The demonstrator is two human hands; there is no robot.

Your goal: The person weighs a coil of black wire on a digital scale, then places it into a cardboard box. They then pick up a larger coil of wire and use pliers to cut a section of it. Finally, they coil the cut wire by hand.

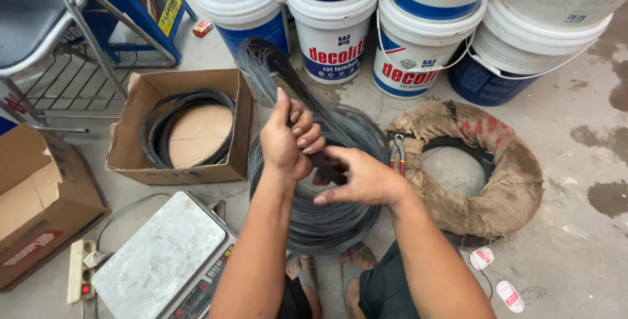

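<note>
Head cam looking straight down here. The left hand point(286, 141) is clenched around a bundle of dark wire strands point(278, 70), fingers point(307, 133) curled tight over it, and the strands loop up and away from those fingers toward the paint buckets point(333, 28). The right hand point(363, 178) sits just beside and a bit below the left one, with the same bundle pinched between thumb and fingertips, so both hands are grasping the wire and nearly touching each other.

Directly under both sets of fingers is the big coil of dark wire point(327, 218) lying flat on the concrete floor point(575, 240). The person's sandalled feet poke out at its near edge.

Just past the right hand's knuckles, a pair of red-handled pliers point(397, 154) rests on the edge of a second coil wrapped in brown burlap point(504, 182), which lies right next to the bare coil. Beyond the left fingers on the far side sits an open cardboard box point(140, 162) with a ring of black cable point(160, 129) inside.

Below the left forearm there's a digital scale with a metal platform point(160, 257), and a white power strip point(80, 270) lies next to it. Another cardboard box point(39, 208) sits at the far edge on that side. A couple of small red-and-white wrappers point(509, 295) lie on the floor out past the right elbow.
</note>
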